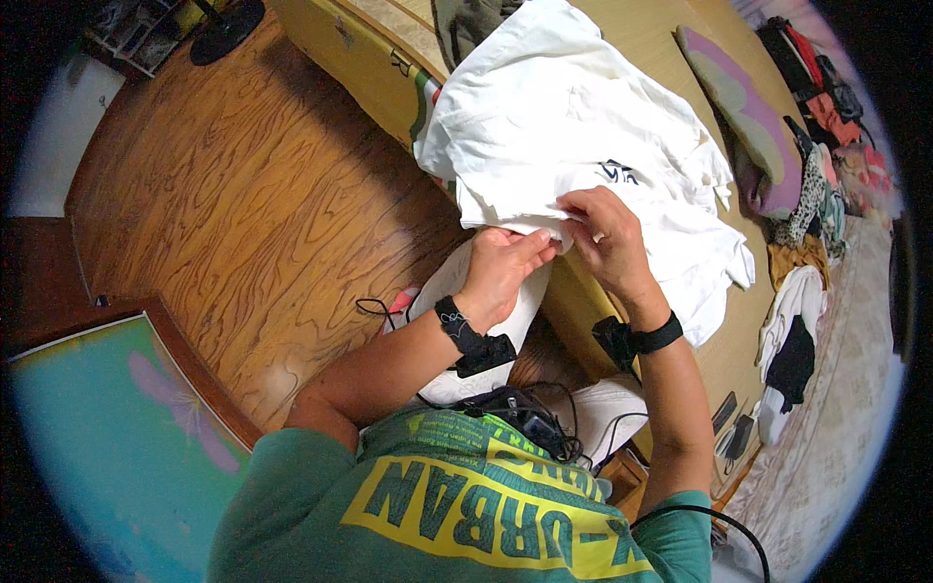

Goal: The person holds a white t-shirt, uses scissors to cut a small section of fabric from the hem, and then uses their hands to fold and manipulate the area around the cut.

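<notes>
A white shirt (573, 107) with a small dark print lies spread over the tan tabletop, its near edge hanging at the table's side. My left hand (498, 270) pinches that near edge between thumb and fingers. Close beside it, my right hand (604, 238) also grips the cloth with bent fingers. The two hands almost meet, and the fold of fabric between the fingertips is partly hidden. Black straps with dark boxes circle both wrists.
Right of the shirt lies a folded purple and grey cloth (748, 126). Several garments (807, 311) are heaped along the right side. A dark garment (466, 29) sits at the far end. Wooden floor (262, 223) stretches left, and cables hang near my lap.
</notes>
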